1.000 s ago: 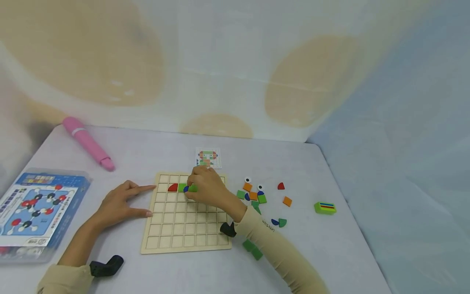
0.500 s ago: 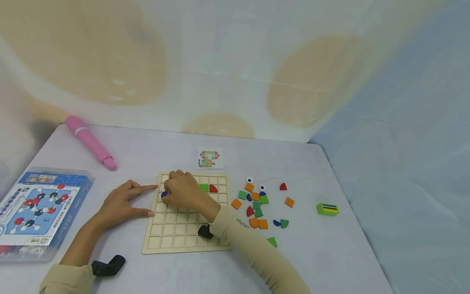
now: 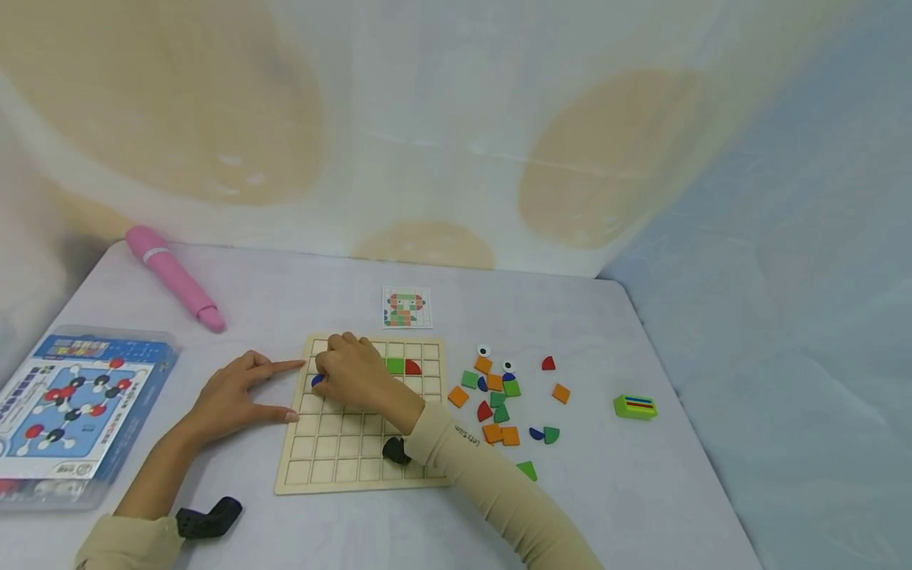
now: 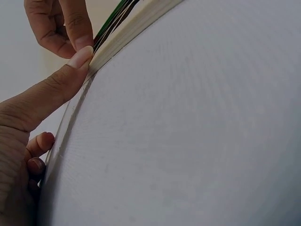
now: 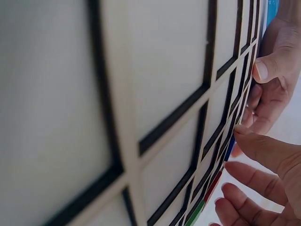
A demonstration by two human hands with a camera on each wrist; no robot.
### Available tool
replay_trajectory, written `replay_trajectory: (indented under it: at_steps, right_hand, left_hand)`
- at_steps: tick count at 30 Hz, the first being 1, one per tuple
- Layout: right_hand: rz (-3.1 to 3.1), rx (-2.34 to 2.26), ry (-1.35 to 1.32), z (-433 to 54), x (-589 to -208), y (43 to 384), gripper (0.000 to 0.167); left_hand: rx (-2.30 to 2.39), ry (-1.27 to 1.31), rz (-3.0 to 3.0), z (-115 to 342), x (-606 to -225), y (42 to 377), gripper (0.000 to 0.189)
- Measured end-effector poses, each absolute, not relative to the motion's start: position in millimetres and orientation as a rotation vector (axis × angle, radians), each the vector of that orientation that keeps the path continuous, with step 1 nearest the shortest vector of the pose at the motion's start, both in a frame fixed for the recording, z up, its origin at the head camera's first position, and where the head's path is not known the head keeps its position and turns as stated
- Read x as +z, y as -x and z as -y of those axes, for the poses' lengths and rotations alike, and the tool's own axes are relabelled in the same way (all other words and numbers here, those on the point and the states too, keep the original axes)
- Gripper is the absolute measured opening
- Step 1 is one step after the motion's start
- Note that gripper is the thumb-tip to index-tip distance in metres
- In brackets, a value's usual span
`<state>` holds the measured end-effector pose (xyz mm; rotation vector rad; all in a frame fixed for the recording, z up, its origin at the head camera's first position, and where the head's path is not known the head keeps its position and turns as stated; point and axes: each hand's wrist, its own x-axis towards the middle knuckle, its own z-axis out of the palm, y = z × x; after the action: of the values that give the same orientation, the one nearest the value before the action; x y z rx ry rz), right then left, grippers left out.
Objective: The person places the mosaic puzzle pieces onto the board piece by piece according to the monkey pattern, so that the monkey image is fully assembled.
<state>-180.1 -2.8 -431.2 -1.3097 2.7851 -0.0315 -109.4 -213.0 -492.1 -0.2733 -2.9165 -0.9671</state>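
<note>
A square wooden grid board [image 3: 356, 446] lies on the table. My right hand [image 3: 359, 376] is over its upper left cells, thumb and index finger pinching a small blue half-round tile [image 3: 317, 381] at the left column. In the right wrist view that blue tile [image 5: 230, 148] sits between the thumb and index finger, against the board. My left hand [image 3: 235, 398] steadies the board's left edge, thumb and index finger spread straight. A green square tile [image 3: 395, 366] and a red quarter-round tile [image 3: 412, 367] sit in the board's second row; the right hand hides the cells left of them.
Loose orange, green, red and blue tiles, such as an orange one [image 3: 458, 397], lie right of the board. A pattern card [image 3: 407, 307] is behind it. A boxed molecule set [image 3: 78, 412], a pink wand-like object [image 3: 174, 277] and a small green block [image 3: 635, 407] lie farther out.
My right hand has moved left across the board with the blue tile, to the left column, uncovering the green and red tiles. During the last half second it has hardly moved. The left hand stays put.
</note>
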Motion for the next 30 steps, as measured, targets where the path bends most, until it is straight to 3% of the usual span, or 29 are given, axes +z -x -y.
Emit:
replay_trajectory:
  at_steps: [5, 13, 21, 30]
  right_hand:
    - [-2.75, -0.008, 1.381, 1, -433, 179, 0.031]
    - [-2.738, 0.119, 1.466, -4, -434, 180, 0.023]
    - [-2.706, 0.09, 1.467, -15, -426, 179, 0.034]
    - [-2.809, -0.145, 1.311, -80, -412, 189, 0.03]
  left_hand:
    - [-0.968, 0.266, 2.927, 211, -493, 111, 0.079]
    - [-0.936, 0.281, 2.916, 210, -494, 113, 0.079]
    - [-0.927, 0.305, 2.912, 213, -497, 112, 0.078]
    - [-0.892, 0.291, 2.917, 215, -500, 112, 0.08]
